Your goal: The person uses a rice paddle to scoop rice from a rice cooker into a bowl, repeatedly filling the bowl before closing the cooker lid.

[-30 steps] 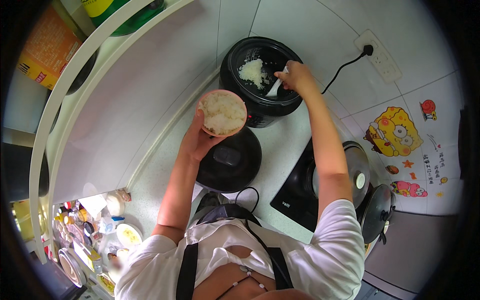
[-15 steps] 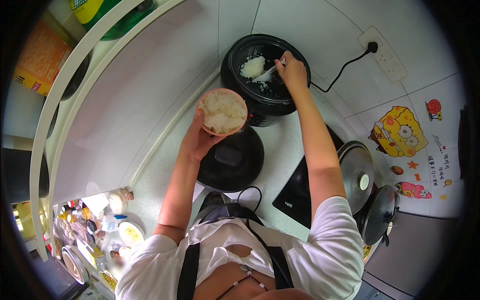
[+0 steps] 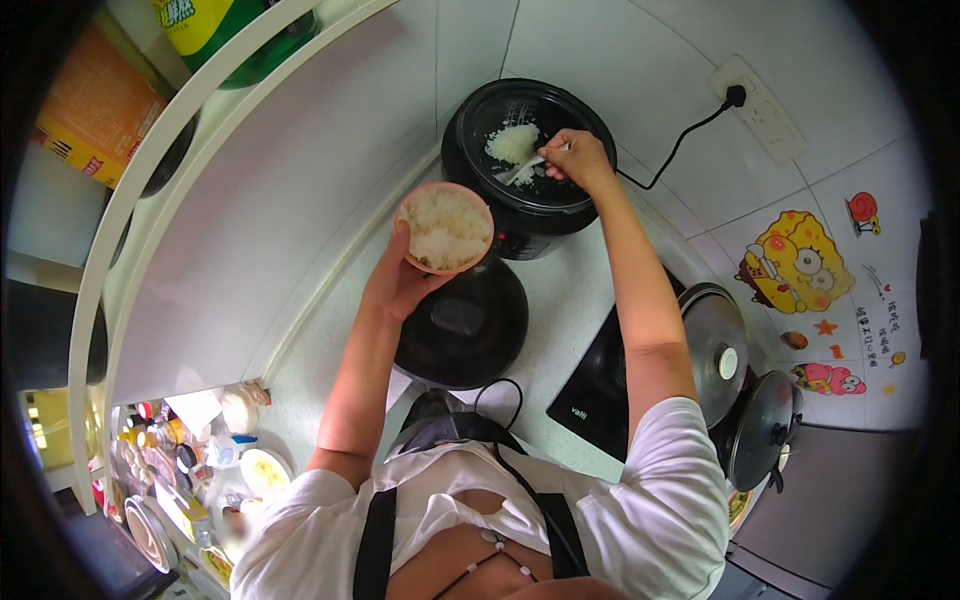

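The person wears a white short-sleeved shirt (image 3: 640, 510). Black apron straps (image 3: 378, 540) run over both shoulders. Both forearms are bare.

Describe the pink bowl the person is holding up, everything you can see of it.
The pink bowl is small and round with a smooth, salmon-coloured rim. It is heaped nearly full of white cooked rice. The left hand cups it from beneath, holding it level just beside the open black rice cooker and above a black lid.
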Tool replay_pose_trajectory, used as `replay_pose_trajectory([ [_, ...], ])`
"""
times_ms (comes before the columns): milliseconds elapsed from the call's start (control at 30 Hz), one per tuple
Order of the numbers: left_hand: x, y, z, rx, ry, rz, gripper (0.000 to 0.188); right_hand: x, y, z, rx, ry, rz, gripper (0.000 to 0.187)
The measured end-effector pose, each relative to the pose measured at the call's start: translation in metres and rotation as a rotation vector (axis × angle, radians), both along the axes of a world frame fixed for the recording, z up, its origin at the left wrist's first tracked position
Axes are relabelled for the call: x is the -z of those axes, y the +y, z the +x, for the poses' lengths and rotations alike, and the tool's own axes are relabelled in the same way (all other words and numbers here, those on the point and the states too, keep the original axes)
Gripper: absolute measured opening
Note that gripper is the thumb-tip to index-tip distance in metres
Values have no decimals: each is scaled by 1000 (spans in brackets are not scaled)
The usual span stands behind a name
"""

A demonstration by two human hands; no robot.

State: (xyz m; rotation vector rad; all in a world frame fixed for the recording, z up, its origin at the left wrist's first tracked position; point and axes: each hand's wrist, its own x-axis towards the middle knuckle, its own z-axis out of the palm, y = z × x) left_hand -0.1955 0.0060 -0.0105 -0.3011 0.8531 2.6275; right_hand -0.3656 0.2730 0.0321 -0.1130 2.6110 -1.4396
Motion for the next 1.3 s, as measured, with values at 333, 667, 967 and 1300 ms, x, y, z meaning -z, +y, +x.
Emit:
replay_pose_trajectory([
  [333,-10,2,2,-8,-16,-35,64,-8,7,1,155,75,79,16],
  [667,-14,2,2,6,36,-11,63,-63,-36,8,46,364,154,19],
  [967,-10,3,3,-35,22,-68,68,-36,-38,-17,36,353,532,17],
  [1300,-12,4,1,-23,28,-37,66,-37,-33,-16,72,307,572,13],
])
